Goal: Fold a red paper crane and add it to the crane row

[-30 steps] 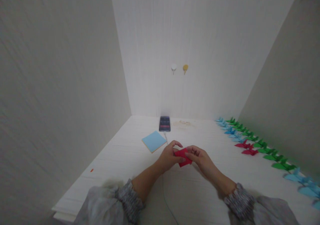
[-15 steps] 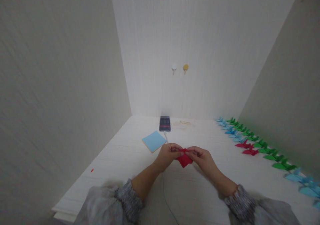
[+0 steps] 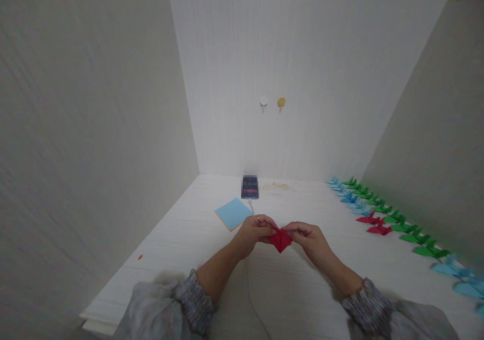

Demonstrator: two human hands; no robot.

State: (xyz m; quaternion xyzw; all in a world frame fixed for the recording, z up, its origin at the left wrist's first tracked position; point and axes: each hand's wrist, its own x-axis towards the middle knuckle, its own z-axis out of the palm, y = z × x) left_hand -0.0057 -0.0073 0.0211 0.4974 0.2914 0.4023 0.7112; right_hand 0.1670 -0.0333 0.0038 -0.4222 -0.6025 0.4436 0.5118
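Observation:
A small folded piece of red origami paper (image 3: 280, 241) is held between my two hands, its point turned down toward me. My left hand (image 3: 258, 232) pinches its left side, thumb on top and a ring on one finger. On the other side my right hand (image 3: 303, 232) grips the right edge between thumb and forefinger. A crease runs down the middle of the red paper. Just beyond my left hand lies a stack of square blue paper (image 3: 233, 213) with an orange edge.
Rows of folded paper cranes in green (image 3: 414, 238), blue (image 3: 465, 279) and red (image 3: 379, 228) line the table's right side. A phone (image 3: 250, 187) with a cable (image 3: 250, 292) stands at the back wall. A red scrap (image 3: 140, 257) lies at left. Two hooks (image 3: 281, 102) hang on the wall.
The top of the red paper has changed shape: its upper peak has gone, and a notch and centre crease now show. Both hands keep their grip, nearly in place.

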